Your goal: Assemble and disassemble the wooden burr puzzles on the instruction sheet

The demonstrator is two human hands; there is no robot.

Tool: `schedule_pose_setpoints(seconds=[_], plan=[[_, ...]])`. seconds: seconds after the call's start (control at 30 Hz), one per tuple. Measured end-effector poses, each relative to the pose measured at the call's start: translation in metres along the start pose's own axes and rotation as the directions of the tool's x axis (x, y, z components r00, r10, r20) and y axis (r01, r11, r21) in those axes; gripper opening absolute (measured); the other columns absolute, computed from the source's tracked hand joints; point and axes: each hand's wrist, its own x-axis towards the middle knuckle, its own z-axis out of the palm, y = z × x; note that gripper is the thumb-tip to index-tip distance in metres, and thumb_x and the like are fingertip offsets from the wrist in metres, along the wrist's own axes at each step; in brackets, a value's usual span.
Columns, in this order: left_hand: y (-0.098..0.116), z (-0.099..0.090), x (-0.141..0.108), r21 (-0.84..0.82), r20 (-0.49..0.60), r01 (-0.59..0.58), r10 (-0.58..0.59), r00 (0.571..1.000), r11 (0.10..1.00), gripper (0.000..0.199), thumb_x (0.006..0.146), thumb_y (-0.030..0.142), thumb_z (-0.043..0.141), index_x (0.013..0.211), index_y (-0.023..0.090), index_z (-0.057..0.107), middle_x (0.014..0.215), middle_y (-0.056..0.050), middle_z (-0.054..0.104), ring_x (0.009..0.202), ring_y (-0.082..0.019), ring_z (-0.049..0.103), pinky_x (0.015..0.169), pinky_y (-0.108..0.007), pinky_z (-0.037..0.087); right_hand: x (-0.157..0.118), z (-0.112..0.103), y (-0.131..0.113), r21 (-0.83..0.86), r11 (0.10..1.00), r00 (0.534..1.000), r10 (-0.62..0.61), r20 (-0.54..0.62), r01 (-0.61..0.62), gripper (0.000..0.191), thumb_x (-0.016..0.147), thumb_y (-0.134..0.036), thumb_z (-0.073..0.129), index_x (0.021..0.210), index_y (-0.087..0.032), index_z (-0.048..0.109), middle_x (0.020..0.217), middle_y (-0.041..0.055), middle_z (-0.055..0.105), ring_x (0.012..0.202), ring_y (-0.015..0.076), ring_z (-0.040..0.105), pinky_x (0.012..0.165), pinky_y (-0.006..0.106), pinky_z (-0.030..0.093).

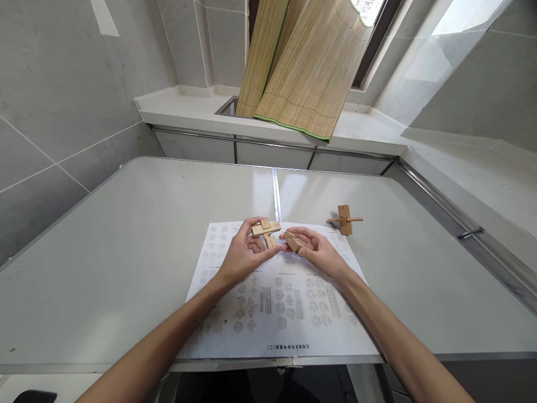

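Left hand [247, 243]: Half closed around a cluster of pale wooden blocks [266, 228], with thumb stretched toward the right.
Block cluster: Held over the far half of the paper, near its middle, with one bar lying crosswise.
Right hand [312, 245]: Curled nearly closed, pinching a single block [292, 242] between thumb and fingers.
Single block: Tilted, just right of the cluster; hard to tell whether touching the left thumb.
Wooden cross [344, 220]: Set down at the far right corner of the paper, built of a flat block with a thin stick running crosswise.
Paper [293, 341]: Spread across the near middle of the table [104, 252], printed with rows of small diagrams and a line of characters along the near edge.
Metal strip [276, 193]: Running from the table's far edge toward the paper.
Bamboo blind [306, 67]: Hanging at the far side, edged in green, in front of a pale ledge [188, 109].
Walls [62, 84]: Tiled in gray, patched with light.
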Motion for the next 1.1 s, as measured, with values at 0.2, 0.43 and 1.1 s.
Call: schedule_pose_setpoints(seconds=[0.2, 0.43, 1.1], plan=[[0.002, -0.001, -0.001, 0.016, 0.022, -0.011, 0.011, 1.0, 1.0, 0.065, 0.078, 0.047, 0.087, 0.131, 0.026, 0.057, 0.103, -0.003, 0.068, 0.072, -0.015, 0.061, 0.065, -0.027, 0.052, 0.0, -0.004, 0.002, -0.011, 1.0, 1.0, 0.011, 0.021, -0.011, 0.069, 0.078, -0.063, 0.087, 0.132, -0.024, 0.07, 0.117, 0.0133, 0.078, 0.108, 0.0298, 0.075, 0.111, 0.056, 0.052], [0.0, -0.001, -0.002, 0.038, 0.072, -0.047, 0.044, 0.996, 0.998, 0.066, 0.079, 0.047, 0.087, 0.133, 0.026, 0.056, 0.099, -0.002, 0.067, 0.068, -0.014, 0.06, 0.063, -0.027, 0.051, 0.001, -0.005, 0.006, 0.021, 0.999, 0.993, 0.033, 0.118, -0.035, 0.069, 0.095, -0.068, 0.065, 0.149, -0.025, 0.06, 0.111, 0.0094, 0.072, 0.09, 0.0237, 0.072, 0.098, 0.051, 0.057], [-0.013, 0.003, -0.004, 0.163, 0.309, -0.286, 0.227, 0.924, 0.944, 0.068, 0.079, 0.042, 0.09, 0.135, 0.024, 0.057, 0.104, -0.002, 0.069, 0.061, -0.008, 0.054, 0.061, -0.026, 0.053, -0.003, 0.006, 0.012, -0.177, 0.984, 0.996, -0.014, 0.094, 0.03, 0.038, 0.099, -0.059, 0.064, 0.115, -0.026, 0.053, 0.079, -0.003, 0.059, 0.07, 0.018, 0.056, 0.072, 0.034, 0.047]])
